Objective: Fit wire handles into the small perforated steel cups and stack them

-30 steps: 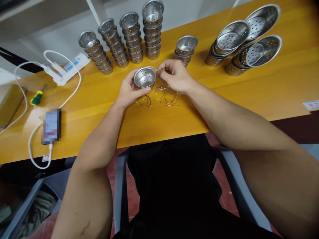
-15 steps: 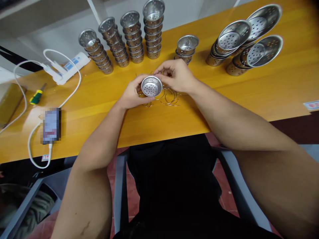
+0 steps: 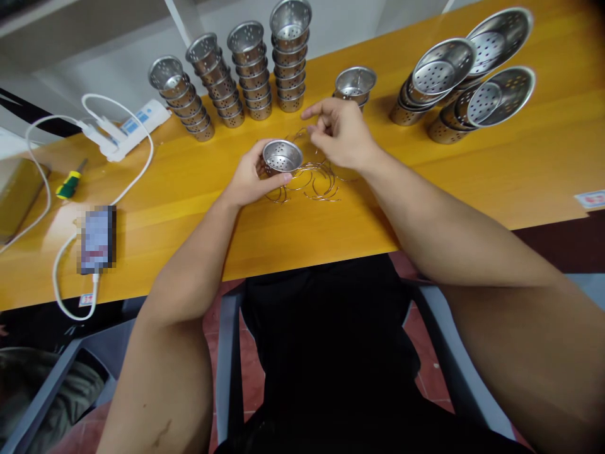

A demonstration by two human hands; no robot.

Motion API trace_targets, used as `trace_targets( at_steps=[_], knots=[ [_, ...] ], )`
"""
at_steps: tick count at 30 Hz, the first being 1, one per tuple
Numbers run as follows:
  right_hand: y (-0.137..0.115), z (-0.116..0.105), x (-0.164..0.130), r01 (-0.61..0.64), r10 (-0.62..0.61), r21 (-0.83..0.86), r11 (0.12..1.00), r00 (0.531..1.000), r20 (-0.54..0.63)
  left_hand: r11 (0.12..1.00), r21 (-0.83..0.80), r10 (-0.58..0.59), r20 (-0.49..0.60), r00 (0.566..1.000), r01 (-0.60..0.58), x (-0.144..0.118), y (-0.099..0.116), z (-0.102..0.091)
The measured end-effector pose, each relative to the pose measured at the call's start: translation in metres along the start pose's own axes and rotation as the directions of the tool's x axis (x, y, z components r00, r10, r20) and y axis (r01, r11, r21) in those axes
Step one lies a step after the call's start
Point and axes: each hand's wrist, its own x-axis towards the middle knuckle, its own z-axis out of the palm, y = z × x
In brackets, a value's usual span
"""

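One perforated cup [image 3: 282, 157] remains clasped in the left hand [image 3: 249, 178]; the right hand [image 3: 341, 133] has lifted off toward one o'clock, fingers loose, pinching a wire ring [image 3: 306, 133].

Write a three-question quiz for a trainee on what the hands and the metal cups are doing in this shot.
1. True or false: the left hand holds a perforated metal cup above the table.
2. Which is nearest the right hand? A) the screwdriver B) the loose wire rings C) the phone
3. Fill in: the four tall stacks of small cups stand along the table's ___ edge.

Key: 1 true. 2 B; the right hand's fingers are spread just over the rings, and whether they pinch one cannot be told. 3 far.
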Motion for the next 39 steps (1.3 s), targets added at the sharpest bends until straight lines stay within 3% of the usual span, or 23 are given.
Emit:
trace_targets(
  at_steps=[7, 16, 24, 33, 36, 39],
  knots=[
    [-0.020, 0.001, -0.010, 0.053, -0.056, -0.072, 0.996, 0.998, -0.028, 0.999, 0.011, -0.034, -0.034, 0.999, 0.034, -0.001, -0.003, 0.001],
    [-0.024, 0.008, -0.013, 0.007, -0.006, -0.030, 1.000, 1.000, 0.028, 0.989, -0.027, -0.148, -0.048, 0.988, 0.146, 0.001, 0.008, 0.003],
    [-0.031, 0.009, -0.019, -0.029, 0.044, -0.147, 0.989, 0.994, 0.100, 0.998, 0.026, -0.062, -0.048, 0.997, 0.064, 0.001, 0.003, 0.002],
    [-0.032, 0.010, -0.021, -0.033, 0.053, -0.165, 0.986, 0.992, 0.115, 0.995, 0.073, -0.067, -0.055, 0.996, 0.071, 0.000, 0.005, 0.003],
    [-0.025, 0.015, -0.019, 0.011, 0.003, -0.149, 0.989, 0.995, 0.095, 0.993, 0.117, -0.029, -0.038, 0.999, 0.033, -0.001, 0.008, 0.002],
    [-0.014, 0.026, -0.015, 0.074, -0.073, -0.028, 0.997, 0.997, 0.032, 0.984, 0.176, 0.027, 0.000, 1.000, -0.027, -0.002, 0.008, 0.001]
  ],
)
